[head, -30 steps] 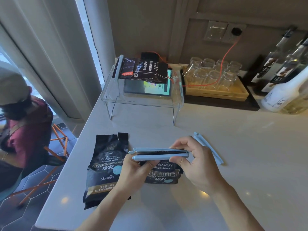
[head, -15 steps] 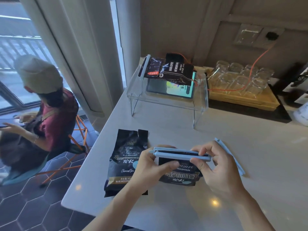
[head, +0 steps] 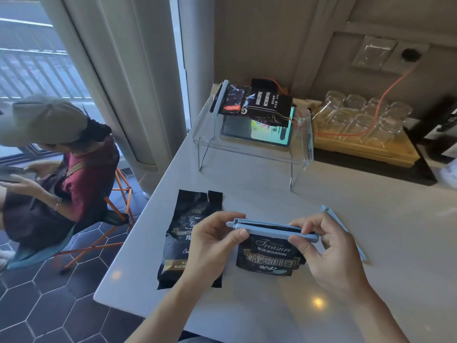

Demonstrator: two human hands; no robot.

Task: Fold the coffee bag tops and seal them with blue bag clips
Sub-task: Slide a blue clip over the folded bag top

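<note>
A black coffee bag (head: 269, 257) with its top folded lies on the white counter in front of me. A blue bag clip (head: 270, 230) sits across its folded top. My left hand (head: 212, 243) pinches the clip's left end and my right hand (head: 326, 253) pinches its right end. A second black coffee bag (head: 188, 224) lies flat to the left, its top unfolded, partly under my left hand. Another blue clip (head: 343, 231) lies on the counter behind my right hand. A clipped coffee bag (head: 254, 105) rests on the clear stand.
A clear acrylic stand (head: 252, 149) over a lit tablet (head: 262, 129) stands at the back. A wooden tray of glasses (head: 358, 125) with an orange cable is at the back right. The counter's edge (head: 123, 258) runs down the left; a person on a stool (head: 61, 157) sits beyond it.
The view has swung left. Both hands stay on the blue clip's ends, and the clip sits closer together over the folded bag top.
</note>
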